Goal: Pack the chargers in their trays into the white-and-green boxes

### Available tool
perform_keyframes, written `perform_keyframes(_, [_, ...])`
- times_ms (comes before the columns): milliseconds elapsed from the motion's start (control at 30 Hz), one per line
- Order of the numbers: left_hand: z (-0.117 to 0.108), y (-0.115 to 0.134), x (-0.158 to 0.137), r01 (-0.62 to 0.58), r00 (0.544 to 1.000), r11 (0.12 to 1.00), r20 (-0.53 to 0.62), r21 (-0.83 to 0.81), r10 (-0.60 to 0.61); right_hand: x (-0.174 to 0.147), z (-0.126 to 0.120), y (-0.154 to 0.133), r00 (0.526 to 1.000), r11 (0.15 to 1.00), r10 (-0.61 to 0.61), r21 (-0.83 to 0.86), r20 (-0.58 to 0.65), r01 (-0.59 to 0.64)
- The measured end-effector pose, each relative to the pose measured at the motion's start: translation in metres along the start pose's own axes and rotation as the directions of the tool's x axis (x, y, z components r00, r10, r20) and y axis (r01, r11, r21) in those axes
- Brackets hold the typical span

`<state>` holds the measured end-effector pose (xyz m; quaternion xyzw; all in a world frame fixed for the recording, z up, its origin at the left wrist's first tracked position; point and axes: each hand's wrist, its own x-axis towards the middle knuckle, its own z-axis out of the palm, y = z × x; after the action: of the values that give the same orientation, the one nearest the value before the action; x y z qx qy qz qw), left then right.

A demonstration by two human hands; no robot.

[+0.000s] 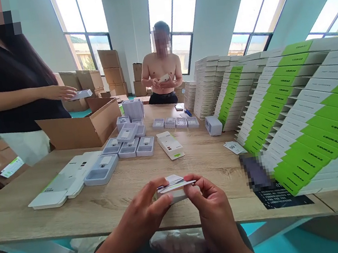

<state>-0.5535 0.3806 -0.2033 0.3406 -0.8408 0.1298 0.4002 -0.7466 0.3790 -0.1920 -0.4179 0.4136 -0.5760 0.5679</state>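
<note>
Close to the table's near edge, my left hand [151, 204] and my right hand [207, 195] grip a small white carton [178, 194] between them, one at each side. Thin white flaps or papers stand at the carton's top under my fingers and thumbs; which they are I cannot tell. Beyond it lies a white printed box [170, 144] with a green end. To the left, several pale plastic trays [129, 147] with small items inside are grouped, and a larger tray [101, 170] leans by flattened white-and-green cartons [64, 181].
Tall stacks of white-and-green boxes [299, 123] fill the right side. A dark printed mat [279, 196] lies before them. An open cardboard box [92, 128] stands at the left, beside a person [17, 82] holding a small box. Another person [163, 74] stands across the table.
</note>
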Motion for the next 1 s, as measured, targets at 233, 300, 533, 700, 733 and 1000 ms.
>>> perform_keyframes(233, [-0.001,0.002,-0.004,-0.007,0.997,1.0,-0.074,-0.002,0.006,0.005,-0.007,0.008,0.953,0.947,-0.291,-0.116,0.079,0.299])
perform_keyframes(300, [-0.002,0.003,-0.005,0.006,0.998,1.0,-0.064,-0.004,-0.006,0.011,-0.018,0.01,0.831,0.81,-0.512,-0.201,0.218,0.552])
perform_keyframes(533, [0.003,0.008,-0.007,0.002,0.997,0.999,-0.072,0.042,0.001,0.02,-0.02,0.002,0.66,0.47,-0.639,-0.479,0.396,0.742])
perform_keyframes(700, [0.004,0.004,-0.011,0.048,0.998,0.995,-0.041,-0.084,-0.052,0.015,-0.012,0.005,0.704,0.502,-0.667,-0.551,0.245,0.667])
perform_keyframes(733, [0.003,0.002,-0.012,0.063,0.997,0.99,-0.025,-0.122,-0.067,0.016,-0.014,0.006,0.706,0.508,-0.663,-0.542,0.25,0.669])
perform_keyframes(1000, [-0.002,-0.014,-0.005,0.113,0.984,0.978,-0.119,-0.177,-0.135,0.037,-0.041,0.009,0.664,0.444,-0.517,-0.494,0.541,0.748])
